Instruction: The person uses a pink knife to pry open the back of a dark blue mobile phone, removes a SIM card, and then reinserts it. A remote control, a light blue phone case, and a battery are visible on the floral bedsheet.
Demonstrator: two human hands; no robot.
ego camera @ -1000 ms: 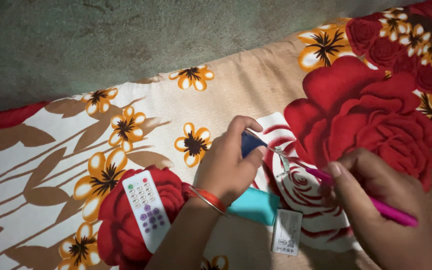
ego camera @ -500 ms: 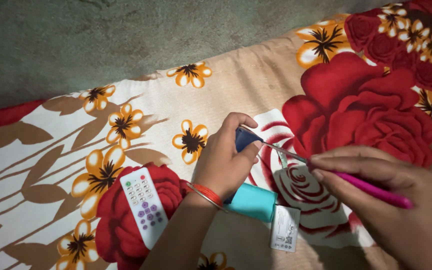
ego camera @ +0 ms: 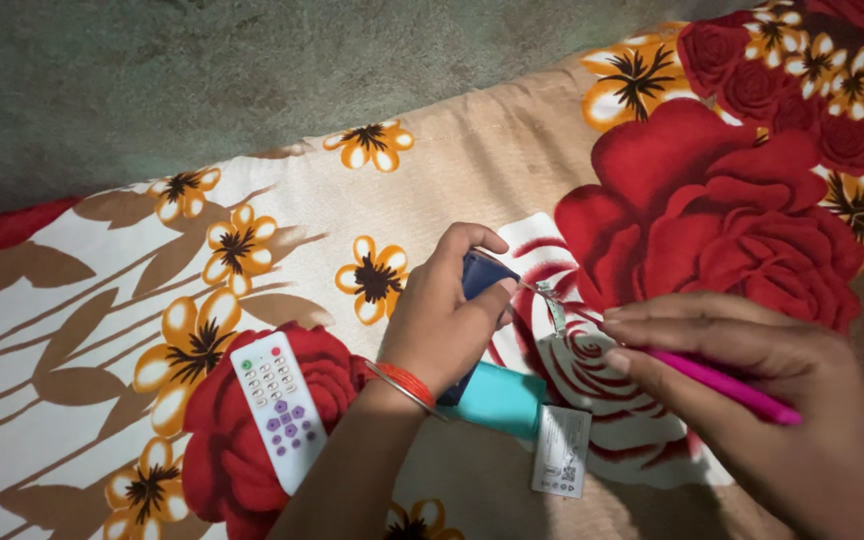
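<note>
My left hand [ego camera: 444,310] grips a dark blue and teal gadget [ego camera: 492,390], holding its blue top end up off the flowered bedsheet [ego camera: 282,250]. A white tag [ego camera: 560,452] hangs from the teal end. My right hand [ego camera: 752,400] holds a pink-handled tool [ego camera: 732,386] whose thin metal tip [ego camera: 550,300] touches the blue end of the gadget. A red and orange bangle [ego camera: 404,384] sits on my left wrist.
A white remote control [ego camera: 277,410] with purple buttons lies on the sheet left of my left forearm. The sheet's far edge meets a grey-green floor [ego camera: 202,80] along the top of the view.
My right hand has drawn the pink tool lower and closer, with its tip staying at the gadget's blue end. My left hand keeps its grip and has hardly shifted.
</note>
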